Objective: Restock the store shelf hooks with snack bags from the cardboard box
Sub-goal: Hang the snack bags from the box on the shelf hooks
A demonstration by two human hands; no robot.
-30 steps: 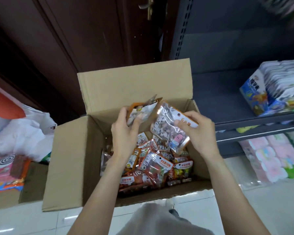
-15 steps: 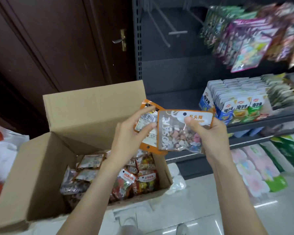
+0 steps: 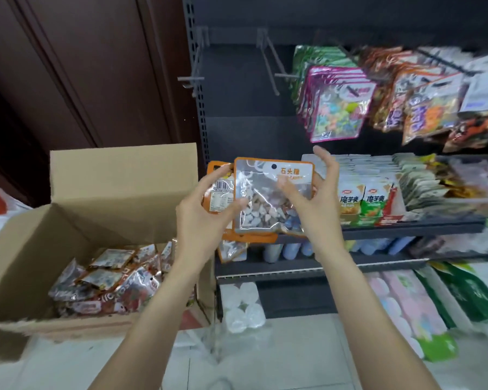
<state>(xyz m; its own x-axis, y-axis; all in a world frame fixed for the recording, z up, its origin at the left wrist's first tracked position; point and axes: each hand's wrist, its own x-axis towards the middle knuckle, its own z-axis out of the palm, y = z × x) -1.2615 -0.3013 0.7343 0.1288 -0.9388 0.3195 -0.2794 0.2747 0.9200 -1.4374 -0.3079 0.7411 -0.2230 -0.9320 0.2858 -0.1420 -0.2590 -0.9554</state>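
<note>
My left hand (image 3: 203,218) and my right hand (image 3: 317,206) hold orange-edged clear snack bags in front of the shelf. The front snack bag (image 3: 262,201) shows pale candy pieces and a hang hole at its top. My right thumb lies on its front and the fingers spread behind its right edge. My left hand grips a second bag (image 3: 219,192) behind it, and a third (image 3: 233,251) dangles below. The open cardboard box (image 3: 119,178) at lower left holds several more bags (image 3: 110,280). Two bare shelf hooks (image 3: 273,66) jut out above my hands.
Filled hooks carry pink-edged bags (image 3: 335,105) and orange bags (image 3: 423,108) at upper right. A shelf (image 3: 406,223) below holds boxed snack packs (image 3: 361,201). Lower shelves hold pastel packs (image 3: 406,305). A dark wooden door (image 3: 82,66) stands left of the rack.
Both hands lifted the bags out of the box and up to the right, toward the shelf. My view swung from the box up to the hooks. The right fingers spread wider.
</note>
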